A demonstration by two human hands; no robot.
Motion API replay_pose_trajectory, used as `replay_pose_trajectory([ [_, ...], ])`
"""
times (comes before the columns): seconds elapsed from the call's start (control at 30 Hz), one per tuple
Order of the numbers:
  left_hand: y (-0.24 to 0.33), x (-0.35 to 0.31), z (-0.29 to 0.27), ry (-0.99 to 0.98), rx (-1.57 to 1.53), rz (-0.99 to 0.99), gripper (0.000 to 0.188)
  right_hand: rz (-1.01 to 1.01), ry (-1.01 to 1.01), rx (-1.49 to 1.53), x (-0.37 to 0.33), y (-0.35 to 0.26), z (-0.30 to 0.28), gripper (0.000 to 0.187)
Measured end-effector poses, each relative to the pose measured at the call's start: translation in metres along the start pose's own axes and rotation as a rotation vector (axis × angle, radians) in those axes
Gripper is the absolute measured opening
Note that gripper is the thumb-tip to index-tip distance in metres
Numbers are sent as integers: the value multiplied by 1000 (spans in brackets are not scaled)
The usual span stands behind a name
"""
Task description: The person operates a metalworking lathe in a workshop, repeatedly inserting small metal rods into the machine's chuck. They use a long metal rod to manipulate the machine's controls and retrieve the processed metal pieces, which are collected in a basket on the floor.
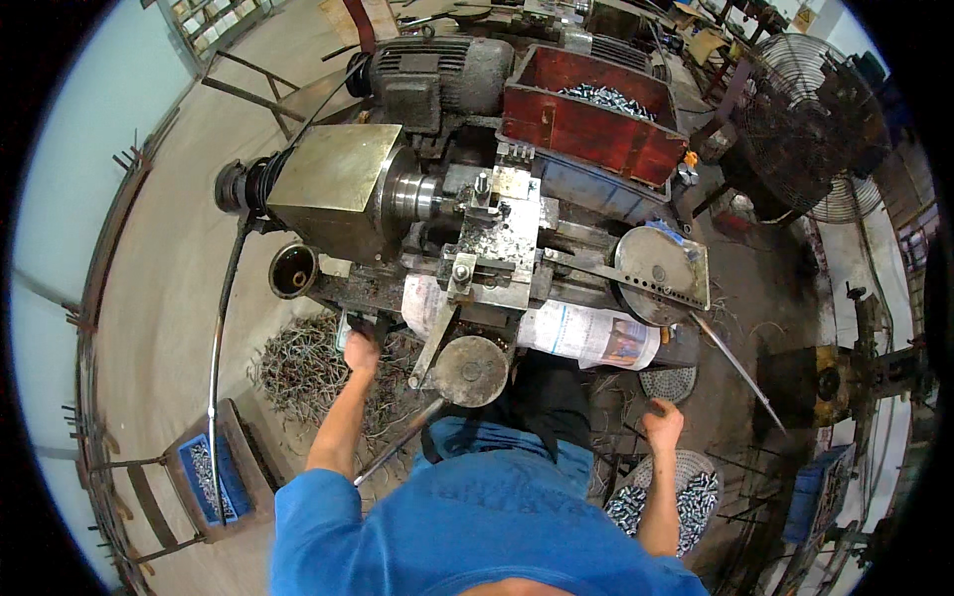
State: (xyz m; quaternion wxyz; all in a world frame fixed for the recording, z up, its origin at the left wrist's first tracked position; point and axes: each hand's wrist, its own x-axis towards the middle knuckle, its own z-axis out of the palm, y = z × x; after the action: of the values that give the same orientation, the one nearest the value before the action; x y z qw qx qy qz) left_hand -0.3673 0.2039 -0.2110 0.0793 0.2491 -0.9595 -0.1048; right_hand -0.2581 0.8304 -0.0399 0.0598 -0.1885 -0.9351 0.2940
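A small metal lathe stands in front of me, with a box-shaped headstock (328, 179), a shiny chuck (415, 197) and a metal-specked cross slide (502, 248). My left hand (361, 353) is closed at the lathe's front edge, below the headstock, by a small pale piece; what it grips is hidden. My right hand (663, 425) is held low on the right with curled fingers, above a basket of small metal parts (686, 507). Whatever is inside those fingers does not show. Between my hands, a round metal disc (471, 372) sits at the lathe's front.
A red bin (586, 129) of small metal parts stands behind the lathe, beside a motor (437, 74). Metal shavings (318, 372) pile on the floor at left. A lever with a round plate (651, 273) juts out right. A large fan (810, 119) stands far right, a blue crate (214, 477) lower left.
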Motion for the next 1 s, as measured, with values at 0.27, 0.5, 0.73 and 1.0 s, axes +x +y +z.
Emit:
replay_pose_trajectory([
  [0.27, -28, 32, -66, -407, 281, 313, 41, -307, 47, -6, 63, -97, -50, 38],
  [0.5, -29, 38, -178, -385, 17, 264, 32, -915, -90, 135, 108, -298, -36, 38],
  [0.73, -88, 48, -346, 248, -2, 27, 27, -1363, -82, -322, 126, -446, 74, 29],
  [1.0, -99, -28, -297, 144, 88, -299, 46, -1287, -274, -429, 148, -456, 130, 16],
])
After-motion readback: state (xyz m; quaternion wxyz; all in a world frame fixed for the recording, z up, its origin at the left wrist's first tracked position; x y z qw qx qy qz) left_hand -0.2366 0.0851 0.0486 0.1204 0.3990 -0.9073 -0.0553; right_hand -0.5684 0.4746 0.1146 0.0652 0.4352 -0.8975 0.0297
